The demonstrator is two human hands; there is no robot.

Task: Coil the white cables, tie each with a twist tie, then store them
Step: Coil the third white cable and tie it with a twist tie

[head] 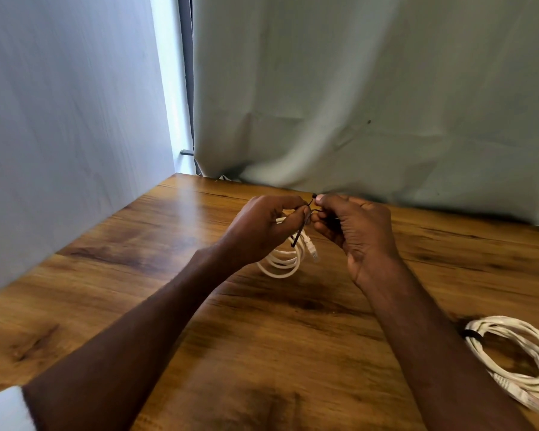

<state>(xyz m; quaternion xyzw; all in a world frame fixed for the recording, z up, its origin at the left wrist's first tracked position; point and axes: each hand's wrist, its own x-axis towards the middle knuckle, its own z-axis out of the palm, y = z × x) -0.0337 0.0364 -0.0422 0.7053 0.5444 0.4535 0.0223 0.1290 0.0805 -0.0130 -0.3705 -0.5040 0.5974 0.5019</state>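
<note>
A coiled white cable (285, 259) hangs above the wooden table (131, 250) at its middle, and my left hand (262, 228) grips its top. A black twist tie (301, 233) crosses the coil where my fingers meet. One end of the tie sticks down past my left fingers. My right hand (352, 225) pinches the other end, which pokes up above my right fingertips. The cable's plug (312, 251) dangles beside the coil. A second coiled white cable (517, 362), bound with a black tie (473, 334), lies on the table at the right edge of the view.
A pale curtain (371, 104) hangs along the table's far edge, and a white wall (66, 119) runs close along its left side. Bare wood stretches in front of my arms and to the left.
</note>
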